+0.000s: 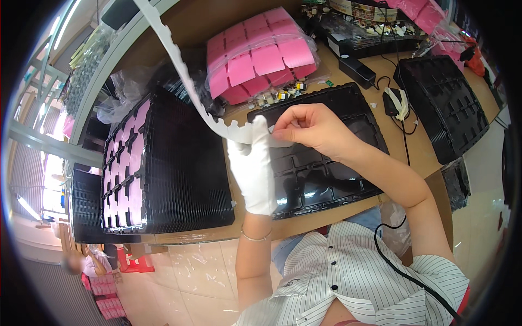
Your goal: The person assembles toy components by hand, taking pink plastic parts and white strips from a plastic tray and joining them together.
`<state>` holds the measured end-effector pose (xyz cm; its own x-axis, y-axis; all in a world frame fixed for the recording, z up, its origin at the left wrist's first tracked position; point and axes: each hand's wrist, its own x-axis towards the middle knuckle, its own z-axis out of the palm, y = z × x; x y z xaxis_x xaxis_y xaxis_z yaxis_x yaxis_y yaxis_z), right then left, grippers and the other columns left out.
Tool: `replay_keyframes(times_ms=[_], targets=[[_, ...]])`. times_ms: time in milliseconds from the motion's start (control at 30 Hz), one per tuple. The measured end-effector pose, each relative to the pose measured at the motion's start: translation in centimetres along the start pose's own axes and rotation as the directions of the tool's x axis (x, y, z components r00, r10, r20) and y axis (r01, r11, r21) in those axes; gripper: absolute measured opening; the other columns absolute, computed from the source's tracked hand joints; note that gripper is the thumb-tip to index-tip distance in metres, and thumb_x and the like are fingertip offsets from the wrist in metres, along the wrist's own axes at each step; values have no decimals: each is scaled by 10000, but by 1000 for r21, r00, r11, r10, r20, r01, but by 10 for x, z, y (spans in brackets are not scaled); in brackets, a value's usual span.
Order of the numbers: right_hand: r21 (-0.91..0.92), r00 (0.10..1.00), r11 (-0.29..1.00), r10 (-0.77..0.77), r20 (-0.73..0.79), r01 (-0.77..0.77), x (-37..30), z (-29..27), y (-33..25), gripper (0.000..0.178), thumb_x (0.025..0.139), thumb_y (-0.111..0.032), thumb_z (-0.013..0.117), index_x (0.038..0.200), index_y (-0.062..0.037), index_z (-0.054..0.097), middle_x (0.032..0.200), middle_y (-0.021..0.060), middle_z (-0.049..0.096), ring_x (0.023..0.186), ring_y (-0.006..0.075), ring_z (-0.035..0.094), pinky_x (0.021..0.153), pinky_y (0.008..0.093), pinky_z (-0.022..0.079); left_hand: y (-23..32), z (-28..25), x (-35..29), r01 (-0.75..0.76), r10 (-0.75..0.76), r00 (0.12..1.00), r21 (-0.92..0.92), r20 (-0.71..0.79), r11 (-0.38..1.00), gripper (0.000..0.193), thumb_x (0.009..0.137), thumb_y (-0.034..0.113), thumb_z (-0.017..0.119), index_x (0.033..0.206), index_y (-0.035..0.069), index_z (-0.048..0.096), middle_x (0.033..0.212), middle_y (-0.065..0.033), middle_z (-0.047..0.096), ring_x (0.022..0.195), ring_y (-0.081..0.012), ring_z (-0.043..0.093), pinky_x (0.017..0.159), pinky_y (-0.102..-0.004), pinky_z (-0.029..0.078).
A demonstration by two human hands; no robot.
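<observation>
My left hand (252, 171), in a white glove, is closed on a long white strip (185, 76) with a notched edge. The strip curves from the hand up to the far left. My bare right hand (315, 130) pinches thumb to forefinger at the strip's near end, just right of the gloved fingers. Whether a small piece sits between those fingertips is too small to tell. Below both hands lies a black plastic tray (310, 187) with shallow compartments, partly covered by my right hand and forearm.
To the left stands a tall stack of black trays (179, 168) with pink sheets in the outermost one. A bundle of pink sheets (261, 51) lies behind, small loose parts (280, 96) before it. More black trays (443, 103), a black adapter (356, 70) and cables are at right.
</observation>
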<state>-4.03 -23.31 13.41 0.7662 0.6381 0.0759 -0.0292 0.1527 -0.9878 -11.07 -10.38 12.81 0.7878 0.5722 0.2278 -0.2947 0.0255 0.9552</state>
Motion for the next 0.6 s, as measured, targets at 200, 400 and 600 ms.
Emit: replay_keyframes(times_ms=[200,400,600], targets=[[-28,1000,999,-28,9,29,2,11,-6,201,920,-218,676,947,-19,688,808,-29,624,760,20,546,670,173,410,22,-8,5,28,-28,999,-15,34,999,218,961,178,627,1132,44,642,821,58,582,613,16,390,523,-154,275],[23,994,995,98,-57,-97,4,3,-13,291,943,-301,640,930,-17,702,791,-24,618,695,18,512,625,181,397,11,-9,-2,89,-82,994,-105,71,991,188,949,157,643,1099,44,636,861,59,581,636,17,406,527,-149,272],[-82,999,996,-30,-9,30,0,8,-5,116,860,-130,735,881,-29,682,763,-47,600,681,13,480,623,187,394,10,-15,0,54,-50,994,-52,92,997,187,959,197,632,1073,48,634,870,33,601,637,4,418,525,-158,291]])
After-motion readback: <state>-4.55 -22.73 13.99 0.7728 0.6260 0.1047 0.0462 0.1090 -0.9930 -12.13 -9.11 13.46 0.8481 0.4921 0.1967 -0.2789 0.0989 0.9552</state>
